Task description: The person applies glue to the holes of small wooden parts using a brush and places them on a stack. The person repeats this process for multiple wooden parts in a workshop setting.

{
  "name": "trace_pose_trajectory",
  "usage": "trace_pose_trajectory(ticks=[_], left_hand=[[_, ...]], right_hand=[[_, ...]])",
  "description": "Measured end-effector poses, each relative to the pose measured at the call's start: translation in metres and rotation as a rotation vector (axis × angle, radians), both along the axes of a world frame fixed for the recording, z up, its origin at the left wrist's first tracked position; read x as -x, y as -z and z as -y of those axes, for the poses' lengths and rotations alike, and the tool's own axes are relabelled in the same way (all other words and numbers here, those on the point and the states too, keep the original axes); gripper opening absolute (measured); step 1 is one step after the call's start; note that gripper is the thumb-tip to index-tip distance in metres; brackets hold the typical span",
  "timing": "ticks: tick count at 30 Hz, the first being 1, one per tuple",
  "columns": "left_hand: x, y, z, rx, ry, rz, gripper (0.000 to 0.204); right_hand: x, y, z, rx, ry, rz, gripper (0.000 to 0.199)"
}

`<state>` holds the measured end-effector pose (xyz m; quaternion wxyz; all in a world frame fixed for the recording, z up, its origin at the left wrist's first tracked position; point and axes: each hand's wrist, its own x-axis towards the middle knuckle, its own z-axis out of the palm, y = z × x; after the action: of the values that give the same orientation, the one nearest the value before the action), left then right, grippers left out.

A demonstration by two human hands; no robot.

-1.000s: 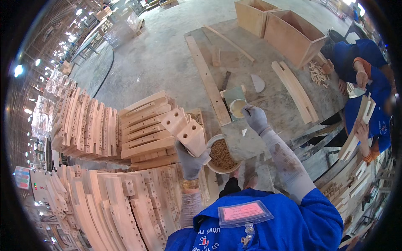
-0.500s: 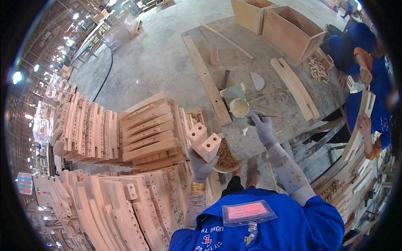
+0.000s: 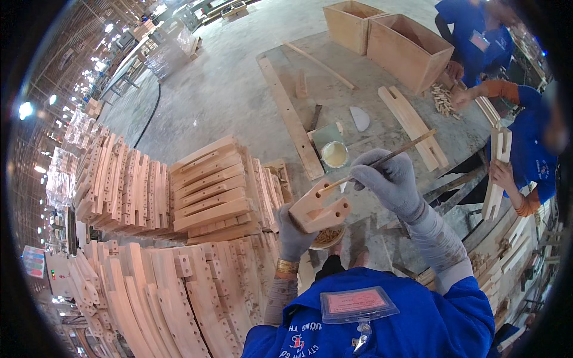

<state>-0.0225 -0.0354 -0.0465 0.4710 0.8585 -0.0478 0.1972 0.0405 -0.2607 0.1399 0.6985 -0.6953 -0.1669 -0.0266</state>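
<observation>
— While the left hand (image 3: 293, 230) grips the block (image 3: 319, 210) just over the bowl (image 3: 328, 237), where does the work stand?

— Midway, I'd judge. Right hand (image 3: 388, 182) fingers are closed on the stick (image 3: 382, 160), its tip inside the block's slot, so the slot is being coated now. Glue cup (image 3: 334, 154) sits beyond the block on the tabletop (image 3: 358, 89).

— What's left?

— Probably plenty: the stacks (image 3: 209, 191) left of the block look dry, though I can't tell which are finished.

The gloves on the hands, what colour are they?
Grey gloves, clearest in the head view.
</observation>
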Motion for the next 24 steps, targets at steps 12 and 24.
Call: trace_pose_trajectory(ticks=[12, 24], left_hand=[[0.007, -0.019, 0.017, -0.140, -0.021, 0.100, 0.073], [0.011, -0.019, 0.017, -0.146, -0.031, 0.080, 0.074]], right_hand=[[0.018, -0.016, 0.009, 0.302, -0.003, 0.336, 0.012], [0.031, -0.029, 0.014, 0.183, 0.078, 0.040, 0.016]])
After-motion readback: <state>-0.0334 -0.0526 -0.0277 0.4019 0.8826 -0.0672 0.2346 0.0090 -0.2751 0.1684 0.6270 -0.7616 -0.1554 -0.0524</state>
